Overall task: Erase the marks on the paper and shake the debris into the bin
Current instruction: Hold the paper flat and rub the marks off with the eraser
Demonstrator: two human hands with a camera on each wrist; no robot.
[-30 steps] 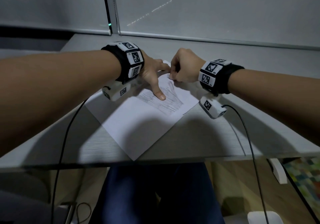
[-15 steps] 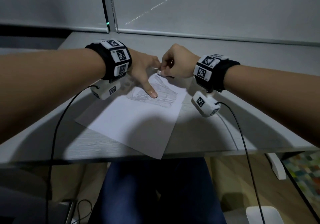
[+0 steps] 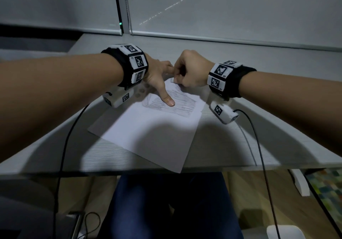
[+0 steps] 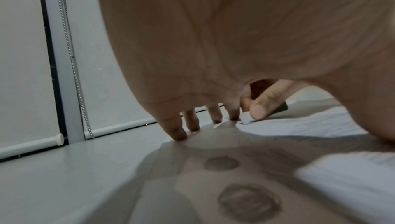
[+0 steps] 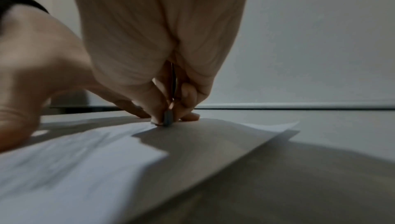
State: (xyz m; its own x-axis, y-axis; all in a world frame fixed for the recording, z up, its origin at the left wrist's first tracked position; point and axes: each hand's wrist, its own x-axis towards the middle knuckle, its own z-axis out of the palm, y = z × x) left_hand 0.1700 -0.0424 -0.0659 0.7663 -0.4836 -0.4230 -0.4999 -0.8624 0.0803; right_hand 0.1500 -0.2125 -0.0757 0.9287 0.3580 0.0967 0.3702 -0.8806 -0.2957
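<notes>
While right hand (image 3: 191, 72) pinches eraser (image 4: 248, 119) against marks (image 3: 177, 103) at frame centre, left hand (image 3: 157, 76) splays flat, fingertips (image 4: 178, 134) pinning paper (image 3: 148, 131) on table (image 3: 231, 142) so sheet won't slide. Bin not visible.

Grey desk (image 3: 231, 146), drawn roller blinds (image 3: 240, 7), wood floor (image 3: 259, 192), dim light.

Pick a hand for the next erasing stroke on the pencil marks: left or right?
Right. The right hand already pinches the eraser against the paper at the marks' far edge. The left hand is spread, fingers pinning the sheet.
</notes>
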